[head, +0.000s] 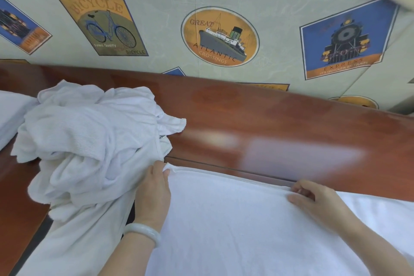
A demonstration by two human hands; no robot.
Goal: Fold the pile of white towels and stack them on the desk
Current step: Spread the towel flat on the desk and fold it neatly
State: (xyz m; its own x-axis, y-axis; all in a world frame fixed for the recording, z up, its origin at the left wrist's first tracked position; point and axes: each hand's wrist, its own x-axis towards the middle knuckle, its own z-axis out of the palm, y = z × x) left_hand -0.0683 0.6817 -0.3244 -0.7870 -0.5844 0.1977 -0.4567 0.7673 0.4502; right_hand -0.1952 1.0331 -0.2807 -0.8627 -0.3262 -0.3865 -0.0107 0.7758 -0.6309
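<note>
One towel [235,219] lay spread flat across the near edge of the desk [291,123], its far hem running along the desk's length. The left hand [153,195], with a pale bangle [143,233] on its wrist, pinched the towel's far left corner between thumb and fingers. The right hand [313,199], somewhat blurred, had its fingers curled over the same hem further right and seemed to nip it too. No crease or doubled layer showed in this towel, so its first fold looked not yet made; the hands were placed as if to draw that far hem toward the near edge.

The pile [89,141] of crumpled white towels sat at the left end of the desk, touching the left hand's knuckles and spilling over the near left edge. How many it held could not be counted.

No finished stack was plainly in view. A white shape [11,110] at the far left edge might have been folded cloth or a pillow; it could not be told.

By this showing the task stood near its start, with nearly all the folding and all the stacking left.
</note>
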